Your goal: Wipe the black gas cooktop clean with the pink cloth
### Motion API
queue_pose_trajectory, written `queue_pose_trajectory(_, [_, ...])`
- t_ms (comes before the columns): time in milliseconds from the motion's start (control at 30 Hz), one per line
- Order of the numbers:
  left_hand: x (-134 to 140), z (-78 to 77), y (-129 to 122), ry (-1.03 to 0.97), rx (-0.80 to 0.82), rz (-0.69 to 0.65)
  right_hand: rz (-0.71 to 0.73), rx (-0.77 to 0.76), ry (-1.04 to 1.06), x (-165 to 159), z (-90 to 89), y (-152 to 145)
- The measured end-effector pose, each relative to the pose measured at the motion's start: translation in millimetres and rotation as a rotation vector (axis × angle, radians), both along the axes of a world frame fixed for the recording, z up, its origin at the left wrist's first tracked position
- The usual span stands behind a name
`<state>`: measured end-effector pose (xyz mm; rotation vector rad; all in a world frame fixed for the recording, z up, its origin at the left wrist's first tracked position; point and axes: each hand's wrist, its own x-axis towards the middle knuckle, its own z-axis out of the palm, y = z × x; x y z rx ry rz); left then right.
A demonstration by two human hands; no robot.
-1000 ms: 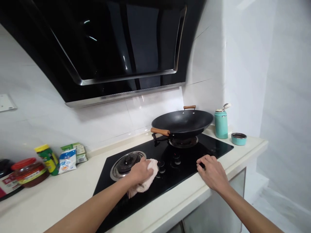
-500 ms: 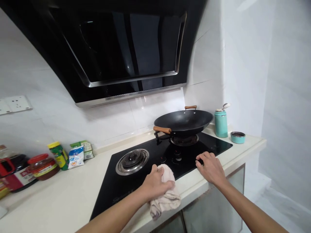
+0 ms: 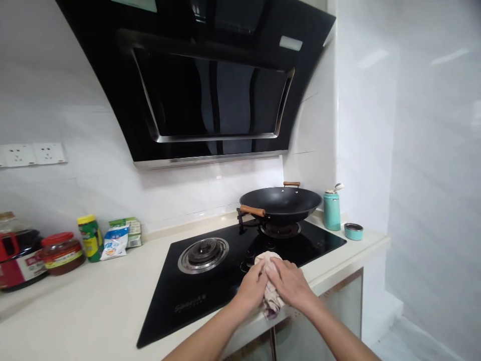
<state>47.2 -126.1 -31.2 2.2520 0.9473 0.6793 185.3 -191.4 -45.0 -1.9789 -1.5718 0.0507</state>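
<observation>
Both my hands grip a crumpled beige cloth point(image 3: 271, 296) at the front edge of the black glass gas hob point(image 3: 218, 293). My left hand point(image 3: 252, 286) closes on the cloth's left side, and my right hand point(image 3: 288, 282) closes on its right side. Part of the cloth is hidden beneath my fingers. Just beyond the hands are the control knobs point(image 3: 249, 257), partly covered. A black wok point(image 3: 281, 203) with wooden handles rests on the right burner. The left burner point(image 3: 203, 253) has no pan on it.
A black range hood point(image 3: 221, 100) hangs low over the hob. On the right stand a turquoise flask point(image 3: 331, 211) and a small turquoise bowl point(image 3: 353, 231). Leftward on the counter point(image 3: 90, 306) are a red-lidded jar point(image 3: 63, 254), a yellow-capped container point(image 3: 90, 238), seasoning packets point(image 3: 115, 242) and a dark bottle point(image 3: 20, 258).
My right hand has come left from the hob's front edge and taken hold of the cloth beside my left hand. The cloth has shifted slightly right and is bunched tighter. The view has tilted up.
</observation>
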Motion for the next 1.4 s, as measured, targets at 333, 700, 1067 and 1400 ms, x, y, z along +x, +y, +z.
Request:
queue_pose_trajectory(333, [-182,-14.9,8,-0.067,0.243,0.168,0.079,-0.243,-0.105,-10,34.9,45])
queue_pose_trajectory(700, [-245,-26.2,23,0.013,0.612,0.309,-0.014,-0.269,-0.323,-28,44.2,82])
queue_pose_trajectory(1067, [-284,-62.4,35,0.204,0.777,0.393,0.079,-0.197,-0.371,-14,29.6,27])
queue_pose_trajectory(1400, [-275,-61.8,24,0.257,0.736,0.412,0.415,-0.087,-0.369,-99,25.3,28])
